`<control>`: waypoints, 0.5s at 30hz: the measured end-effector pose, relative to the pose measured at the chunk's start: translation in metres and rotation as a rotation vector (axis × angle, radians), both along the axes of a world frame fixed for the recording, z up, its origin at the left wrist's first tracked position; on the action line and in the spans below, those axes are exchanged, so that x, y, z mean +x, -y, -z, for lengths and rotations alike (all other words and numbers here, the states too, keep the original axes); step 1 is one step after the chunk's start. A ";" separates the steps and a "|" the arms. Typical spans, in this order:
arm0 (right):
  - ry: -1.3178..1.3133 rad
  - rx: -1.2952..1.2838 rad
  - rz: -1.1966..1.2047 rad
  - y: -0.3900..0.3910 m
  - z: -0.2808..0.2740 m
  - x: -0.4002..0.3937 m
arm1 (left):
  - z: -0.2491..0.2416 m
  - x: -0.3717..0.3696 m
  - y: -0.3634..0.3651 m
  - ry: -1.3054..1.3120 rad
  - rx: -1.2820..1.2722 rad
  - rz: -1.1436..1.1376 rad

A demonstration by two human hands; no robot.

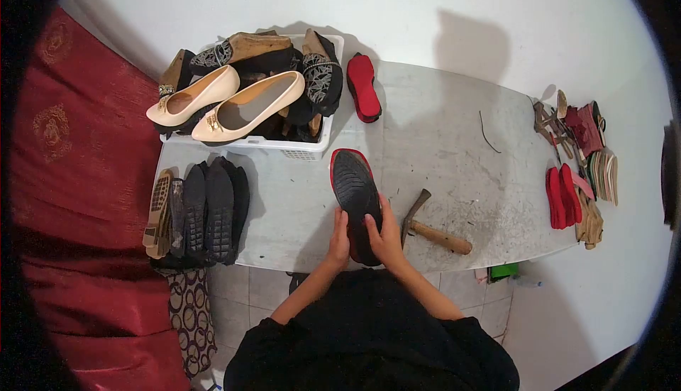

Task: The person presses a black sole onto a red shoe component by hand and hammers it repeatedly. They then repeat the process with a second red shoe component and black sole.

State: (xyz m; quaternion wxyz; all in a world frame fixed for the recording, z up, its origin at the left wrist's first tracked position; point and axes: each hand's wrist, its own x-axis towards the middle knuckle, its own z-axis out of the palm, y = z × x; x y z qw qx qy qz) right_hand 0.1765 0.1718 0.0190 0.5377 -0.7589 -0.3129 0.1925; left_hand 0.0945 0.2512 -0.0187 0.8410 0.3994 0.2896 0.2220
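Observation:
A red shoe [352,182] with its black ridged sole turned up is held between my two hands above the table's front part. My left hand [340,240] grips its left edge near the heel half. On the opposite edge, my right hand [386,236] is closed around it with the thumb lying on the sole. The shoe's upper side is hidden from me. Just right of my right hand lies a cobbler's hammer [441,238] with a wooden handle. Farther back, beside the basket, rests a second shoe piece [363,86] with a red face and dark edge.
At the back left, a white plastic basket [312,145] holds cream flats [259,111] and patterned shoes on wooden lasts. Several black soles [218,210] stand at the left edge. Red pieces [562,196] and tools lie far right. A wire [488,134] lies near the back; red curtain [92,199] hangs left.

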 end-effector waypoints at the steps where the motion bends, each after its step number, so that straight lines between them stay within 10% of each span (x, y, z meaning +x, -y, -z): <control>1: -0.001 -0.001 0.000 0.001 0.000 0.000 | 0.000 0.000 0.002 -0.001 -0.001 0.000; 15: -0.143 0.081 0.123 -0.001 -0.005 -0.008 | -0.004 0.001 0.015 -0.128 -0.015 0.021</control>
